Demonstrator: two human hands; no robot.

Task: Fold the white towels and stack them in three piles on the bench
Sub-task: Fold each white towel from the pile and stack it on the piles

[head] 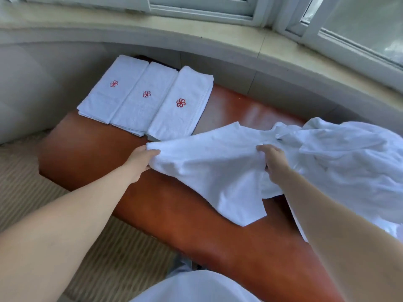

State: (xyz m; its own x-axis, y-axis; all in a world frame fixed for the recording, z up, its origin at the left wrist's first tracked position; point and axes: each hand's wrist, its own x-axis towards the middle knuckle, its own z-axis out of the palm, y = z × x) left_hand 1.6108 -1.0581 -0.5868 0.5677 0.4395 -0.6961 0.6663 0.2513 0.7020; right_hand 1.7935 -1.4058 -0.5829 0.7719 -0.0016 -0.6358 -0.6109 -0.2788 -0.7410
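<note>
Loose towel (209, 171) stretched between left hand (141, 159), right hand (272, 160), edges pinched.

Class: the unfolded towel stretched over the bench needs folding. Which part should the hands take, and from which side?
Pinch the unfolded towel at its top corners from the near side, as the left hand and right hand do: its lower edge hangs free.

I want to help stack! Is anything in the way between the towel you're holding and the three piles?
Nothing visible. The left hand and right hand grip the loose towel, and only bare bench lies between it and the three piles.
</note>
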